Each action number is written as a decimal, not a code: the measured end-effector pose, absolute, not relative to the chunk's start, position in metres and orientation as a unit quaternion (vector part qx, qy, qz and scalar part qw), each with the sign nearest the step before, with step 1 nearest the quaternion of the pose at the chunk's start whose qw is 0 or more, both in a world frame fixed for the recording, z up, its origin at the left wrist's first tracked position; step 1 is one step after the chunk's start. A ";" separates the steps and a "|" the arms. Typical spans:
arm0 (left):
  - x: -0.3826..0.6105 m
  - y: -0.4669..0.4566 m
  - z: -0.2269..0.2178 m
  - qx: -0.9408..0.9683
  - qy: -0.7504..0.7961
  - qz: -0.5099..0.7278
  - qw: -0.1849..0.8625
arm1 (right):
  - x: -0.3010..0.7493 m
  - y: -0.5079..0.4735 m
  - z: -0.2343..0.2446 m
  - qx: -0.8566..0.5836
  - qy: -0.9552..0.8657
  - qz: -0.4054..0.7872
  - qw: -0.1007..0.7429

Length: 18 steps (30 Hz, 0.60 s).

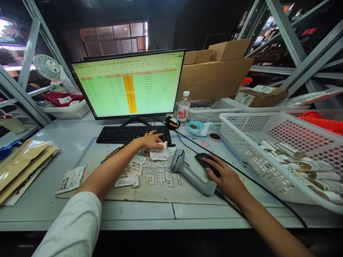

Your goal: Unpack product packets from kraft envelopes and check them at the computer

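Note:
My left hand (152, 140) rests at the front edge of the black keyboard (128, 134), fingers curled on a small white packet (159, 152). My right hand (225, 175) lies over a black mouse (205, 160), fingers wrapped on it. A grey handheld barcode scanner (189, 172) lies on the desk mat (158, 185) between my hands. More white packets (131, 173) lie under my left forearm. The monitor (128, 85) shows a green spreadsheet.
A white mesh basket (241, 142) with several wrapped items stands at the right. A water bottle (183, 108), tape roll (197, 127) and cardboard boxes (217, 76) sit behind. Padded envelopes (21, 164) lie left, with a loose packet (70, 179) and a small fan (46, 66).

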State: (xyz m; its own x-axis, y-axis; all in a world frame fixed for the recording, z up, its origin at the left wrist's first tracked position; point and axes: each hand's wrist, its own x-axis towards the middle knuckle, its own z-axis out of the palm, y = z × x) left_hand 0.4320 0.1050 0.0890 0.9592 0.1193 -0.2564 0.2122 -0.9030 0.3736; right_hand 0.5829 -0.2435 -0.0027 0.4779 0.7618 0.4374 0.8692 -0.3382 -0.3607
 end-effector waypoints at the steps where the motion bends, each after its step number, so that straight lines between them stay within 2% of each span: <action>1: 0.434 0.105 0.088 0.969 0.085 -0.114 0.204 | 0.583 -0.244 -0.003 -0.811 -0.502 -0.096 0.283; 8: 0.448 0.095 0.085 0.967 0.082 -0.116 0.210 | 0.590 -0.246 -0.012 -0.811 -0.500 -0.099 0.286; 12: 0.440 0.091 0.097 0.972 0.074 -0.072 0.211 | 0.590 -0.245 -0.012 -0.816 -0.492 -0.106 0.285; 15: 0.393 0.105 0.111 0.971 0.050 0.020 0.234 | 0.590 -0.242 -0.009 -0.825 -0.480 -0.101 0.282; 18: 0.300 0.135 0.112 0.922 0.094 0.182 0.329 | 0.592 -0.243 -0.011 -0.815 -0.493 -0.089 0.291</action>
